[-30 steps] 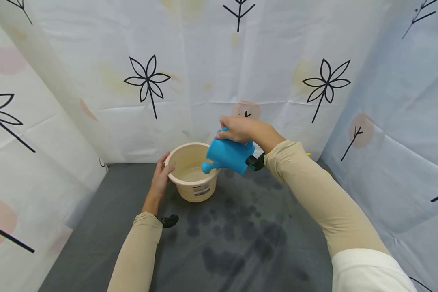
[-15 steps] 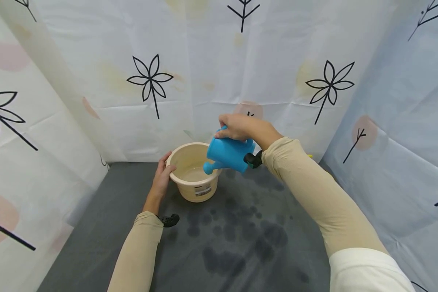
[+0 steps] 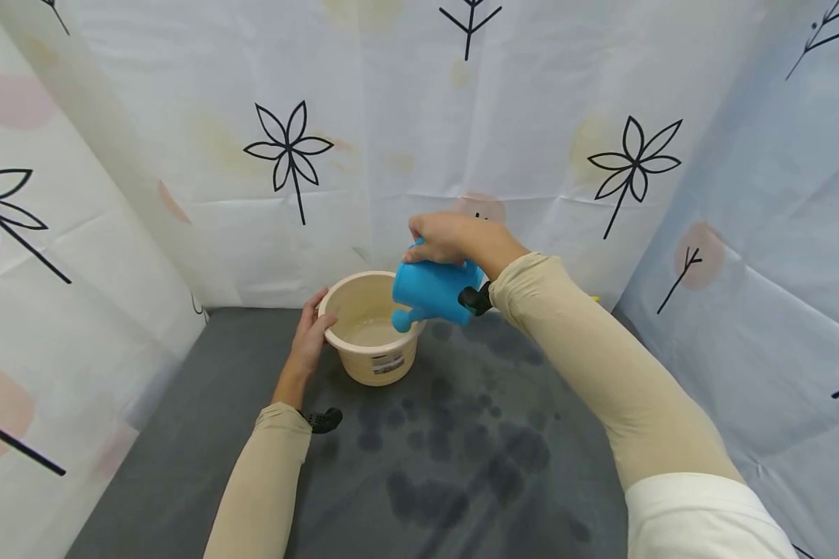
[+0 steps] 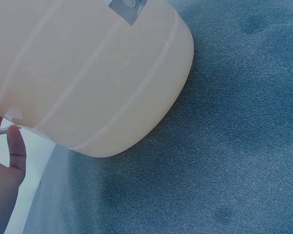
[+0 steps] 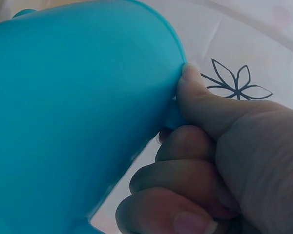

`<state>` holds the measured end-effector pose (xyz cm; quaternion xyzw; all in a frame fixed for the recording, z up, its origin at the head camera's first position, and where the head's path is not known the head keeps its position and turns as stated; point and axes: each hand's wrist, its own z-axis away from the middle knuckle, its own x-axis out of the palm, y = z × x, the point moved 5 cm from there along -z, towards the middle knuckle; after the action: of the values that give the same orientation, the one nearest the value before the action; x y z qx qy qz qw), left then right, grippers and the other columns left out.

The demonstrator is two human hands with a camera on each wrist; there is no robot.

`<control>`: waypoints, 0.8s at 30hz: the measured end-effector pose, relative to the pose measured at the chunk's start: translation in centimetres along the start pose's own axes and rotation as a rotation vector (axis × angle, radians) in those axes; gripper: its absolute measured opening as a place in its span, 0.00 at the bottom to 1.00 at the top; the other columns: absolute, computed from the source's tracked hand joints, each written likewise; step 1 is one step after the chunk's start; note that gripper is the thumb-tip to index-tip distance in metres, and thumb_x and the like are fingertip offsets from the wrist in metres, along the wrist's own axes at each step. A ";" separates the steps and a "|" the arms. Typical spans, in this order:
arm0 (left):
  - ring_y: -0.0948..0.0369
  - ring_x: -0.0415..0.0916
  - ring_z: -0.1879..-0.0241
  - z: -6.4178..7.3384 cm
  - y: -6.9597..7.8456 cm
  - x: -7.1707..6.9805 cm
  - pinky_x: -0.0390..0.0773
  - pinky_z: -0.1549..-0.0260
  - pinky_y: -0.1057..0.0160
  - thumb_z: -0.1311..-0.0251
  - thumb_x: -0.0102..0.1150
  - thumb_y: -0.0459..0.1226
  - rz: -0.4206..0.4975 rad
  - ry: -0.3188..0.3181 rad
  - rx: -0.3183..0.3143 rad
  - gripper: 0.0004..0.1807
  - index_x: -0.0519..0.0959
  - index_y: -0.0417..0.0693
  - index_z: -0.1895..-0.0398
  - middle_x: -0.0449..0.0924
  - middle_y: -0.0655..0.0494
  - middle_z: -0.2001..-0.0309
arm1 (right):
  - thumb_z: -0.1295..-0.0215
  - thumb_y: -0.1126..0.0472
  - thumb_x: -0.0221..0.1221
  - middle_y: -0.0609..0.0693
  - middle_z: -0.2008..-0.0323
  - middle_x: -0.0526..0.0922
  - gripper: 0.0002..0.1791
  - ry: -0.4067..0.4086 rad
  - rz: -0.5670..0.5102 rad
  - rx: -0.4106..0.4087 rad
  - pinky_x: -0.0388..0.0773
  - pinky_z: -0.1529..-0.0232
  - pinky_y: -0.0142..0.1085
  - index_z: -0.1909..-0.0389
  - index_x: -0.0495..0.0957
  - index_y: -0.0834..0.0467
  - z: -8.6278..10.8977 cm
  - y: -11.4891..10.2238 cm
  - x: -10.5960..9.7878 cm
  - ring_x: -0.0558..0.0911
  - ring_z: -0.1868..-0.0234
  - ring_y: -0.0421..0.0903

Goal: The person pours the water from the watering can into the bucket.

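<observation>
A cream plastic bucket (image 3: 360,363) with a label on its side stands on the dark table, some clear liquid at its bottom. At its left rim, my left hand (image 3: 309,334) grips the edge, thumb on the inner side. My right hand (image 3: 446,237) holds a light blue watering can (image 3: 425,289) by its handle, tilted so the round-headed spout points down over the bucket's right side. In the right wrist view, the fingers curl round the handle and the thumb presses the can's rim (image 5: 181,53). The left wrist view shows the bucket's lower wall (image 4: 102,83) close up.
The dark grey tabletop (image 3: 238,373) has several wet-looking patches (image 3: 440,442) in front of the bucket. White printed fabric (image 3: 405,116) hangs behind and at both sides. A small yellow thing (image 3: 597,299) shows behind the right forearm.
My right hand and wrist have shifted slightly left and up with the watering can, its spout staying over the bucket. My left hand keeps its hold on the rim.
</observation>
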<state>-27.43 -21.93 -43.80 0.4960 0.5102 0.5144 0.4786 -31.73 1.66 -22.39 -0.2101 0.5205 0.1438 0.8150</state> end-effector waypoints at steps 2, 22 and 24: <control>0.35 0.64 0.30 0.0 -0.1 0.0 0.77 0.59 0.70 0.26 0.44 0.33 0.000 0.003 -0.003 0.36 0.51 0.52 0.17 0.55 0.39 0.21 | 0.22 0.44 0.52 0.53 0.66 0.71 0.20 -0.007 0.016 0.003 0.69 0.64 0.42 0.45 0.67 0.57 0.0 -0.2 0.0 0.69 0.75 0.46; 0.48 0.73 0.39 -0.1 -0.1 0.0 0.78 0.58 0.70 0.26 0.45 0.33 -0.021 0.015 -0.019 0.35 0.52 0.54 0.17 0.59 0.38 0.24 | 0.22 0.45 0.51 0.52 0.68 0.68 0.19 -0.018 0.022 -0.011 0.68 0.67 0.41 0.50 0.67 0.57 -0.1 -0.2 -0.2 0.67 0.76 0.46; 0.56 0.75 0.45 -0.1 -0.1 0.0 0.78 0.59 0.70 0.26 0.45 0.33 -0.026 0.018 -0.023 0.35 0.52 0.54 0.18 0.60 0.38 0.25 | 0.22 0.44 0.51 0.52 0.70 0.66 0.18 -0.015 0.006 -0.005 0.67 0.67 0.41 0.51 0.66 0.56 0.0 0.3 -0.1 0.67 0.77 0.46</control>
<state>-27.51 -21.94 -43.88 0.4791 0.5147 0.5185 0.4864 -31.91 1.93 -22.37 -0.2094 0.5149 0.1491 0.8178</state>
